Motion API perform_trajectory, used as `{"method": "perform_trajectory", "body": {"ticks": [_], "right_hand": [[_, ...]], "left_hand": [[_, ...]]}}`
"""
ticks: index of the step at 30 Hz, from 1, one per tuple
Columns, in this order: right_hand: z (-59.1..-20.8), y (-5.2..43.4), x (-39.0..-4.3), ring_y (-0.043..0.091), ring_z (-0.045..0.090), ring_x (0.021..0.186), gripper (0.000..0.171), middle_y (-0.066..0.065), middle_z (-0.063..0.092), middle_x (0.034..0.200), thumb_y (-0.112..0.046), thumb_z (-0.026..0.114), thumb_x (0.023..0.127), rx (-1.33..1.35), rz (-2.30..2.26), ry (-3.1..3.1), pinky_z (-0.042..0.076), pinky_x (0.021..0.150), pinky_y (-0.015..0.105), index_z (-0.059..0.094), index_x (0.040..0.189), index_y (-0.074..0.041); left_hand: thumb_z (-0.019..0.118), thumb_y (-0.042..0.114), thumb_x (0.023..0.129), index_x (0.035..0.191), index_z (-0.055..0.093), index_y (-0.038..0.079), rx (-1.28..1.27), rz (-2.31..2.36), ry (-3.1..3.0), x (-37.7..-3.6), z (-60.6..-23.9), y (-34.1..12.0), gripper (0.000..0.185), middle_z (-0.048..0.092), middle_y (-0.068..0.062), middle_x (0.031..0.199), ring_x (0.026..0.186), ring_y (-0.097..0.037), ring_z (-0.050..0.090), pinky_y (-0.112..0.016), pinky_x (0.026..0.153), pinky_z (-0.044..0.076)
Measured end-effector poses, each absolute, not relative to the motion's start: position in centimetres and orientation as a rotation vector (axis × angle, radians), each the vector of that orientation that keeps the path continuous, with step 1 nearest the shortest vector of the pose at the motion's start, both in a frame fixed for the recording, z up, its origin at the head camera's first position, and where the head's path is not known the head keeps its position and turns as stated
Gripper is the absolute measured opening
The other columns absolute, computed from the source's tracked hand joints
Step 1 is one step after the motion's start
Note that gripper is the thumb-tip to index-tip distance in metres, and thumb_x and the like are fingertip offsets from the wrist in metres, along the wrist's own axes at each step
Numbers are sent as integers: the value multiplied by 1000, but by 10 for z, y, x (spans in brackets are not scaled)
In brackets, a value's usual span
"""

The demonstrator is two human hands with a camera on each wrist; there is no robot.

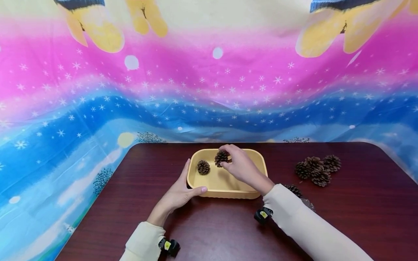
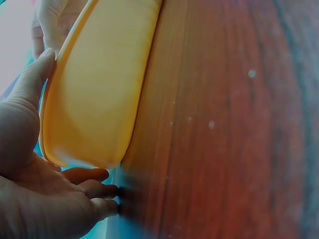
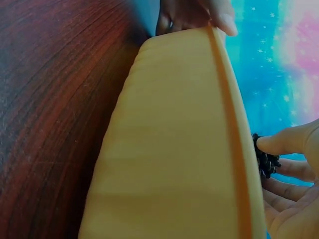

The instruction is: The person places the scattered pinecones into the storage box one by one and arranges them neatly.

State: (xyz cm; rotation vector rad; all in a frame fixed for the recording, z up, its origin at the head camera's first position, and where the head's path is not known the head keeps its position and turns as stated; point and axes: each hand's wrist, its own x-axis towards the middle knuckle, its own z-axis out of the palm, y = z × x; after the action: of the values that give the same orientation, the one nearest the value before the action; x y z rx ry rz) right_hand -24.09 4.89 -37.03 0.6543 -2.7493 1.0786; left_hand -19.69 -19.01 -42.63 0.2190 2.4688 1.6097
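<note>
A yellow rectangular tub (image 1: 209, 183) sits on the table, with one pine cone (image 1: 203, 167) lying inside at its left. My right hand (image 1: 243, 166) is over the tub and pinches a second pine cone (image 1: 221, 158) between thumb and fingers. In the right wrist view that held cone (image 3: 266, 157) shows beyond the tub's rim, partly hidden by it. My left hand (image 1: 179, 194) grips the tub's left front corner, thumb on the front rim and fingers along the left end. The left wrist view shows the thumb (image 2: 37, 74) against the rim.
Several pine cones (image 1: 316, 168) lie in a cluster on the right of the dark reddish-brown table (image 1: 215, 232). More cones (image 1: 294, 190) lie beside my right sleeve, partly hidden by it. A printed snowflake cloth (image 1: 209, 87) hangs behind the table.
</note>
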Motion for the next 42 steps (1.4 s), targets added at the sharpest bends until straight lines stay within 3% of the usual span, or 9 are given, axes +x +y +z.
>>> {"method": "perform_trajectory", "body": {"ticks": [19, 33, 42], "right_hand": [[-385, 41, -252, 34, 67, 118, 50, 18, 63, 142, -7, 76, 93, 639, 1103, -2743, 55, 103, 49, 60, 141, -1], [-395, 35, -264, 38, 56, 138, 51, 19, 58, 149, -7, 73, 96, 593, 1110, -2797, 45, 116, 54, 58, 144, -1], [-400, 35, -269, 38, 55, 139, 51, 19, 59, 149, -5, 74, 95, 600, 1106, -2797, 44, 117, 53, 58, 144, -2]], "left_hand": [[87, 26, 87, 170, -4, 15, 241, 1617, 2467, -198, -424, -188, 124, 13, -18, 176, 149, -35, 41, -54, 128, 20], [87, 22, 87, 170, -5, 16, 229, 1654, 2420, -199, -424, -189, 124, 11, -16, 176, 146, -33, 44, -52, 128, 18], [87, 21, 87, 170, -6, 16, 233, 1653, 2416, -198, -421, -190, 124, 10, -16, 176, 150, -34, 39, -53, 129, 17]]}}
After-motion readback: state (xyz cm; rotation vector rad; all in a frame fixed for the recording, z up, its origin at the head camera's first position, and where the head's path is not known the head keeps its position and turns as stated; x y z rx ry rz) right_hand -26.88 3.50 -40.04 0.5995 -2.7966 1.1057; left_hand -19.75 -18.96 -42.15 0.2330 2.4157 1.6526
